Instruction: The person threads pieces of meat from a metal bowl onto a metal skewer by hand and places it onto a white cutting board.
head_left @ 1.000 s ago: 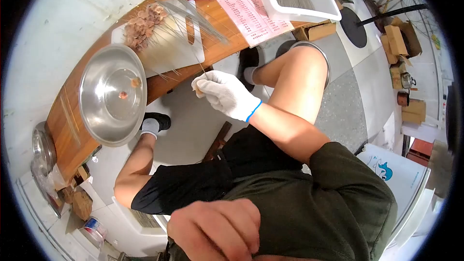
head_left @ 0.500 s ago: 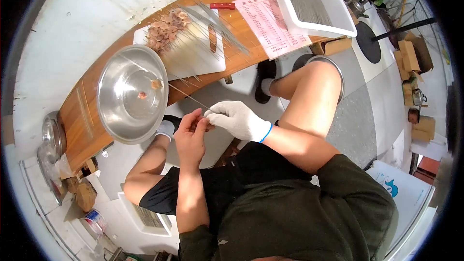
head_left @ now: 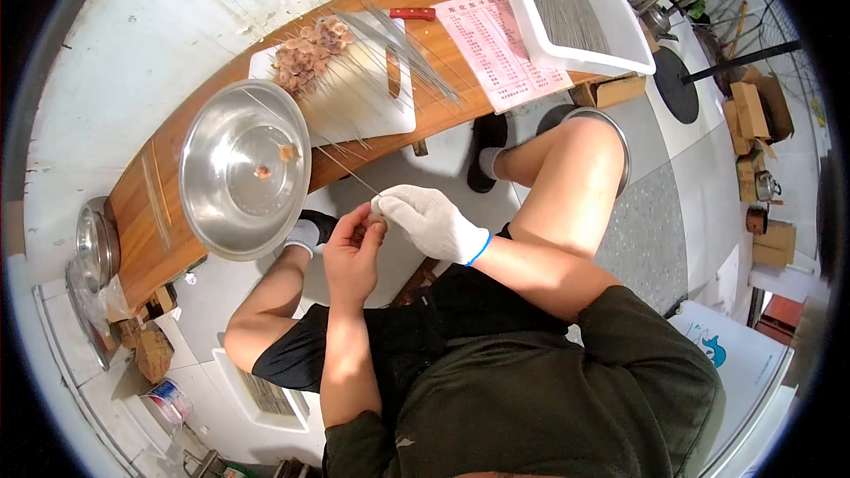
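Holding one thin metal skewer (head_left: 341, 168), your right hand (head_left: 429, 223), in a white glove, is closed with its fingertips pinched near the skewer's lower end. Your bare left hand (head_left: 352, 257) is clenched too, thumb and fingers meeting right beside the glove's fingertips; what sits between them is too small and covered to tell. The skewer slants away from your hands, up and to the left, its far part crossing over one steel bowl (head_left: 208, 204).

That bowl is ahead and left of your left hand, with two small pieces of meat (head_left: 288, 152) inside, set a little apart. Straight ahead of your hands, on the one wooden desk (head_left: 142, 248), is one white cutting board (head_left: 381, 115) bearing one heap of meat (head_left: 305, 57) and many loose skewers, overlapping too much to count. Beyond your right hand are one red knife handle (head_left: 413, 13), one pink printed sheet (head_left: 505, 44) and one white bin (head_left: 580, 59) filled with skewers. A second white bin (head_left: 297, 418) is below and left of your left hand, on the floor.
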Available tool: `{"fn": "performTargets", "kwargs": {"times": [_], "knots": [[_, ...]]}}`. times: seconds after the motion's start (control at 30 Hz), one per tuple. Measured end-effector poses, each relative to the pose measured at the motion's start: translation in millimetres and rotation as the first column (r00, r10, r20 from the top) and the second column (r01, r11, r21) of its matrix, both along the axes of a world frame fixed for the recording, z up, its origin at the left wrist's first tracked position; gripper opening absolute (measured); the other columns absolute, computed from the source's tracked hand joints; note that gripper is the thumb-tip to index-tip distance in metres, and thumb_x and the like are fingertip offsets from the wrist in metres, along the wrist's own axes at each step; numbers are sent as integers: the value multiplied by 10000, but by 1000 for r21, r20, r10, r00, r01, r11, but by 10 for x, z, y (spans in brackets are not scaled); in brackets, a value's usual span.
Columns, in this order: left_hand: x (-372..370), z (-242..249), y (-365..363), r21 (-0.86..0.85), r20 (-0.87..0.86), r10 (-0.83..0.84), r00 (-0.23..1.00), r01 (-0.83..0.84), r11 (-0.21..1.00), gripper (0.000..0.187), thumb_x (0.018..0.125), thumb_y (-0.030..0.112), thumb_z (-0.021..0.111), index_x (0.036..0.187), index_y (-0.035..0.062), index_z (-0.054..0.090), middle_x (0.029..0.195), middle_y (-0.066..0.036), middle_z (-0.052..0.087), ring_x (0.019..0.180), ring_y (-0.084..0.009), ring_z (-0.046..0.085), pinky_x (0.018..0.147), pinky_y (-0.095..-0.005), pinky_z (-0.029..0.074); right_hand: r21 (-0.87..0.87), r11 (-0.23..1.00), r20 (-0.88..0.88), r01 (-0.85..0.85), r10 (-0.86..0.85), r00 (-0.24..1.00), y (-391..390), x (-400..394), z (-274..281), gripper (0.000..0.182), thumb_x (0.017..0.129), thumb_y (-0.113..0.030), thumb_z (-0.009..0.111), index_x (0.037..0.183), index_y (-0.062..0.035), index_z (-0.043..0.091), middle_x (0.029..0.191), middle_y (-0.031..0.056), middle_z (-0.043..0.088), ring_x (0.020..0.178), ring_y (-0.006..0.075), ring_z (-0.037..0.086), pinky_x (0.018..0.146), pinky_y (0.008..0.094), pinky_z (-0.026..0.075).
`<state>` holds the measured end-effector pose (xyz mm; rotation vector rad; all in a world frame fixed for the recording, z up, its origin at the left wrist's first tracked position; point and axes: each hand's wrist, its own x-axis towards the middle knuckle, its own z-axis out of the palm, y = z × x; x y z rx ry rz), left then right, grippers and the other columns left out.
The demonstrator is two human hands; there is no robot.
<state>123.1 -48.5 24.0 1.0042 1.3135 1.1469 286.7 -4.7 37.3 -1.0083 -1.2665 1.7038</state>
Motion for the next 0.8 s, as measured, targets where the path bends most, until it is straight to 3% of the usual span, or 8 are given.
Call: {"fn": "performTargets", "kwargs": {"times": [0.07, 0.17, 0.27, 0.37, 0.5, 0.53, 0.6, 0.8], "knots": [[-28, -9, 15, -46, 138, 66, 988, -60, 997, 259, 936, 63, 595, 1184, -10, 594, 909, -40, 636, 784, -111, 579, 711, -252, 484, -16, 999, -7, 50, -50, 999, -36, -36, 33, 245, 984, -166, 507, 1121, 10, 608, 933, 92, 661, 844, 138, 611, 794, 281, 491], [-256, -30, 129, -189, 433, 256, 864, -191, 963, 215, 955, 103, 572, 1149, 15, 598, 898, -37, 628, 794, -133, 595, 724, -265, 500, 151, 988, 166, 28, -54, 985, -19, 12, 162, 253, 979, -127, 496, 1180, 3, 578, 911, 100, 668, 835, 148, 625, 787, 290, 500], [-528, 71, 224, -271, 604, 406, 686, -303, 914, 175, 966, 160, 570, 1108, 65, 607, 969, -61, 650, 834, -172, 636, 772, -308, 536, 29, 986, 285, -163, 148, 947, -48, 106, 261, 265, 970, -118, 489, 1194, -2, 571, 899, 115, 680, 830, 175, 645, 787, 303, 507], [-741, 88, 252, -275, 594, 518, 616, -449, 850, 188, 981, 178, 545, 1108, 52, 604, 1016, -63, 645, 921, -176, 643, 823, -325, 536, 154, 977, 310, -145, 92, 946, -183, 109, 8, 266, 959, -119, 498, 1188, -9, 577, 882, 122, 686, 821, 189, 656, 788, 313, 509], [-1010, 4, 254, -167, 605, 478, 637, -485, 858, 234, 997, 187, 518, 1140, 14, 583, 1077, -58, 628, 1057, -194, 615, 922, -345, 498, 85, 973, 382, -214, 167, 909, -217, 114, 161, 253, 949, -119, 508, 1163, -18, 597, 926, 153, 685, 858, 248, 671, 795, 330, 514], [-1060, -2, 256, -127, 615, 455, 644, -489, 863, 255, 1002, 180, 502, 1175, 4, 566, 1096, -58, 616, 1107, -204, 599, 947, -350, 486, 157, 965, 386, -209, 135, 913, -230, 95, 131, 251, 947, -119, 514, 1159, -16, 600, 946, 161, 684, 877, 269, 670, 804, 337, 515], [-1127, 31, 254, -105, 602, 466, 649, -514, 851, 274, 1005, 169, 491, 1203, -10, 551, 1149, -82, 604, 1131, -217, 587, 973, -362, 474, 300, 934, 385, -193, 67, 921, -252, 61, 36, 248, 942, -118, 526, 1153, -14, 605, 986, 176, 682, 914, 312, 668, 820, 352, 517], [-1348, 95, 233, -70, 571, 498, 653, -566, 822, 337, 1008, 155, 473, 1288, -30, 493, 1292, -157, 551, 1185, -247, 550, 1031, -391, 442, 303, 928, 376, -217, 93, 922, -296, 76, -45, 234, 930, -113, 559, 1135, -19, 623, 1026, 191, 676, 958, 337, 662, 831, 363, 522]]}}
